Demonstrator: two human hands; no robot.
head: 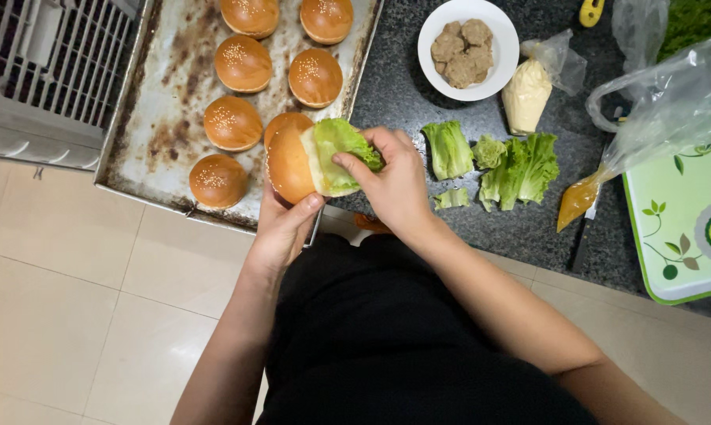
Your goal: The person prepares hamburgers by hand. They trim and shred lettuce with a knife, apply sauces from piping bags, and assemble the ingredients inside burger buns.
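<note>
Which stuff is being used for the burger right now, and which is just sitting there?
In use:
left hand holding the split bun
right hand pressing a lettuce leaf into it

Just lying about:
buns on the tray
bowl of patties
loose lettuce
sauce bags
green board

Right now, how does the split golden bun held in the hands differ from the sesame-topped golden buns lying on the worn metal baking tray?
The held bun is split open, with a green lettuce leaf tucked inside; the tray buns look closed and unfilled. The held bun is tilted on edge in the left hand, with the right hand pressing the leaf; the tray buns sit flat, dome up, on the baking tray. Both are round and golden-brown.
</note>
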